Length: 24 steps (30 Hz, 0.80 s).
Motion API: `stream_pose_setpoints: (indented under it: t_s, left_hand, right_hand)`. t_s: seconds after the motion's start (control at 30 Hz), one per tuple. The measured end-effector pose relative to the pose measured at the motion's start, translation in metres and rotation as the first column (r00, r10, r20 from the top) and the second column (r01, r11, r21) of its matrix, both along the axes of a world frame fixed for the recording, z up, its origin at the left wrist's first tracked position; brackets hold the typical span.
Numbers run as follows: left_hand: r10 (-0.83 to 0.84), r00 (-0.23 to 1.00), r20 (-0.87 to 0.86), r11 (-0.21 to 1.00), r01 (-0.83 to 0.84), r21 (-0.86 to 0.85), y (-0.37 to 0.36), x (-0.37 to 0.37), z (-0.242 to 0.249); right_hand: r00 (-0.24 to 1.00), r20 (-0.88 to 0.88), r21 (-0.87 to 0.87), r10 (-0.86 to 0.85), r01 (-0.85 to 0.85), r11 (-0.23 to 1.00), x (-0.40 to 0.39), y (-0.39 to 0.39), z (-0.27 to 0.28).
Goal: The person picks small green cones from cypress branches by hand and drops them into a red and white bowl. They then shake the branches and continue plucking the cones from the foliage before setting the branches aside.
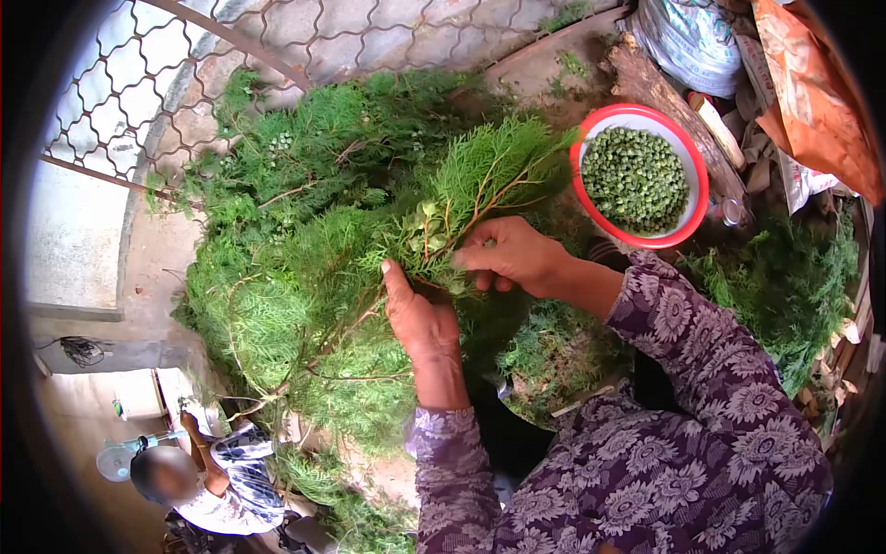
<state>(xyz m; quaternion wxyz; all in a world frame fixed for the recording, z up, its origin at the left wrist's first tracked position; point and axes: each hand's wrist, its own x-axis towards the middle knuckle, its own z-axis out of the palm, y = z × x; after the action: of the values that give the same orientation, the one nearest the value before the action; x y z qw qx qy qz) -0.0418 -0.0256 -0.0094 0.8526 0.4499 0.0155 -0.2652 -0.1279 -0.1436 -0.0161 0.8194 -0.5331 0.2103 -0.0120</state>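
My left hand [425, 323] is closed around a leafy evergreen branch [494, 175], its thumb on the near side and its other fingers mostly hidden by the foliage. A cluster of pale green cones [425, 222] sits on this branch, just above my hands. My right hand [519, 257] comes in from the right with thumb and fingers pinched together at the base of the sprig. What lies between those fingertips is too small to make out. To the right of my right hand stands a white bowl with a red rim [703, 175], holding many small green cones [637, 180].
A big heap of cut evergreen branches [277, 240] spreads ahead and left, against a wire mesh fence [305, 37]. At the right are a log [669, 97], an orange sack [817, 102] and more cut greenery [775, 286]. Another person [226, 494] sits at lower left.
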Motion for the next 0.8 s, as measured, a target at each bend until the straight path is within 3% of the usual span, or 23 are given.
stream_pose_setpoints:
  t_s: [0.07, 0.23, 0.3, 0.37, 0.4, 0.47, 0.5, 0.6, 0.67, 0.7, 0.8]
  left_hand:
    - [0.003, 1.000, 0.028, 0.999, -0.004, 0.032, -0.003, -0.007, 0.003]
    - [0.010, 0.992, 0.125, 0.983, -0.033, 0.179, -0.004, -0.014, 0.005]
    - [0.018, 0.993, 0.116, 0.989, -0.035, 0.142, -0.005, -0.012, 0.005]
    - [0.030, 0.994, 0.108, 0.994, -0.041, 0.102, -0.005, -0.008, 0.004]
    - [0.043, 0.996, 0.078, 0.996, -0.049, 0.076, -0.003, -0.003, 0.003]
    - [0.059, 0.998, 0.037, 0.998, -0.060, 0.019, 0.002, 0.005, 0.003]
    - [0.062, 0.997, 0.039, 0.998, -0.063, 0.017, 0.002, 0.006, 0.004]
    - [0.100, 0.995, 0.026, 0.995, -0.100, 0.001, 0.003, 0.006, 0.003]
    - [0.102, 0.995, 0.013, 0.994, -0.102, 0.028, 0.004, 0.006, 0.004]
    - [0.101, 0.995, 0.000, 0.993, -0.101, 0.059, 0.005, 0.007, 0.005]
    - [0.130, 0.990, 0.062, 0.983, -0.137, 0.126, 0.001, 0.001, 0.006]
  right_hand:
    - [0.996, -0.057, 0.181, -0.063, 0.073, 0.981, 0.001, 0.000, -0.002]
    - [0.989, -0.071, 0.167, -0.129, 0.139, 0.976, 0.002, 0.005, -0.001]
    - [0.990, -0.083, 0.151, -0.115, 0.126, 0.980, 0.001, 0.003, 0.001]
    - [0.996, -0.032, 0.311, -0.080, 0.086, 0.946, 0.001, 0.000, 0.000]
    - [0.997, -0.032, 0.312, -0.077, 0.083, 0.947, -0.001, -0.002, 0.001]
    - [0.981, 0.172, 0.429, 0.094, -0.161, 0.889, -0.008, -0.007, 0.005]
    - [0.980, 0.175, 0.427, 0.097, -0.164, 0.889, -0.009, -0.008, 0.009]
    - [0.993, 0.111, 0.359, 0.032, -0.070, 0.931, -0.014, -0.007, 0.018]
    - [0.996, 0.082, 0.157, 0.043, -0.055, 0.986, -0.011, -0.005, 0.021]
    - [0.996, 0.083, 0.157, 0.044, -0.057, 0.986, -0.011, -0.003, 0.022]
    - [0.989, 0.131, -0.273, 0.067, -0.029, 0.962, -0.005, 0.006, 0.010]
